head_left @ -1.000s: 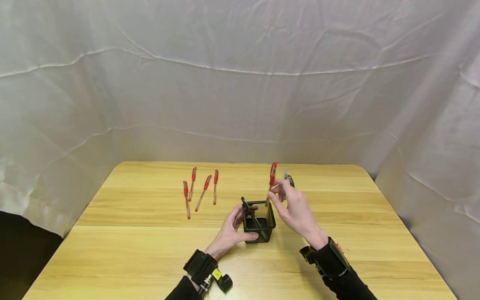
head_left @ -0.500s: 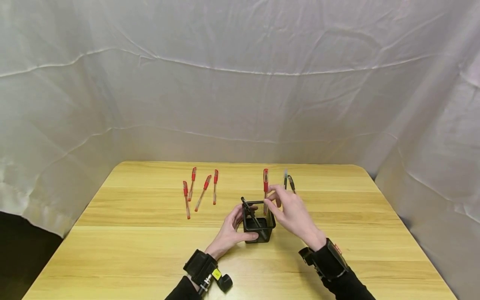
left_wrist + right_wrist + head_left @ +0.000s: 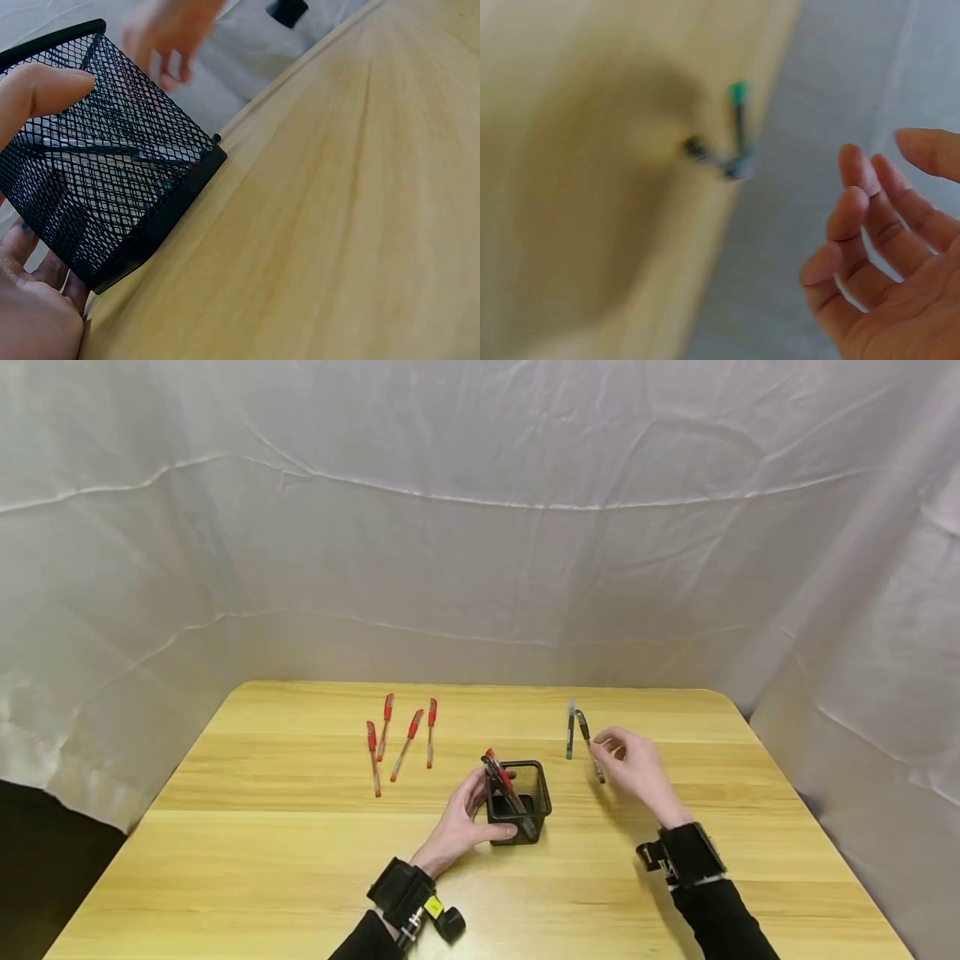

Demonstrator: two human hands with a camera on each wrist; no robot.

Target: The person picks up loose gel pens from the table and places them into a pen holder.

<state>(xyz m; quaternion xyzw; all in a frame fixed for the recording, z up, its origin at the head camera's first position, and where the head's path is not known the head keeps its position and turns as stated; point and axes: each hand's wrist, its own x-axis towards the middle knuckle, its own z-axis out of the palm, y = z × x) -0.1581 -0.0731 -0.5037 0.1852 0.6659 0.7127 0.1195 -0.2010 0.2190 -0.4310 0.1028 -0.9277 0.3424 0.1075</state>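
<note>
My left hand (image 3: 459,827) holds a black wire-mesh pen holder (image 3: 548,811) by its left side, thumb across the near wall. In the left wrist view the holder's mesh (image 3: 127,172) shows dark pens through it. Inside, a red-capped pen (image 3: 498,765) leans beside a black pen at the left rim. To the right, my right hand (image 3: 633,768) hovers over the table, fingertips close to a black-capped pen (image 3: 582,725). The right wrist view shows its fingers loosely bent and apart, with nothing in them. Just left of that pen lies a dark pen with a green end (image 3: 570,735).
Several red-capped pens (image 3: 409,743) lie loose on the left part of the wooden table (image 3: 285,860). Behind the table's far edge hangs a pale grey cloth (image 3: 480,568), which also runs down both sides.
My right hand has lowered the red pen into the holder and let it go. It has then moved right to the black-capped pen. My left hand has stayed on the holder.
</note>
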